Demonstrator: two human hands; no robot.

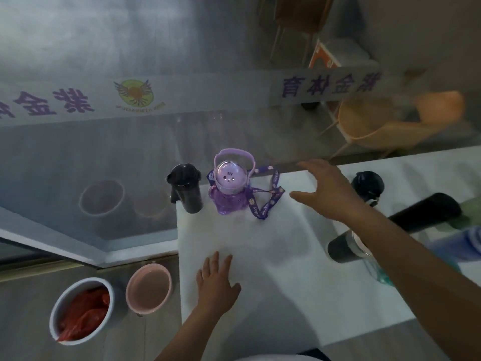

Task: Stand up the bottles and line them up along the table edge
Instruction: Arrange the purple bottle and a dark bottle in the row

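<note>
Black bottle (188, 190) and purple bottle (229, 190) stand at the tabletop (273, 295) edge; right hand (330, 191) hovers, grip open, left hand (216, 285) flat, so the lying dark flask (426, 211) likely needs grasping next.

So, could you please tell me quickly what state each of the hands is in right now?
Left hand: open, resting flat on the table, holding nothing.
Right hand: open, fingers spread, holding nothing.

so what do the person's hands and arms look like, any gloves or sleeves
The left hand and right hand are bare: no gloves, rings or watch visible. The left arm and right arm show no sleeve as far as the frame reaches. A sliver of what may be white clothing sits at the bottom edge.
</note>
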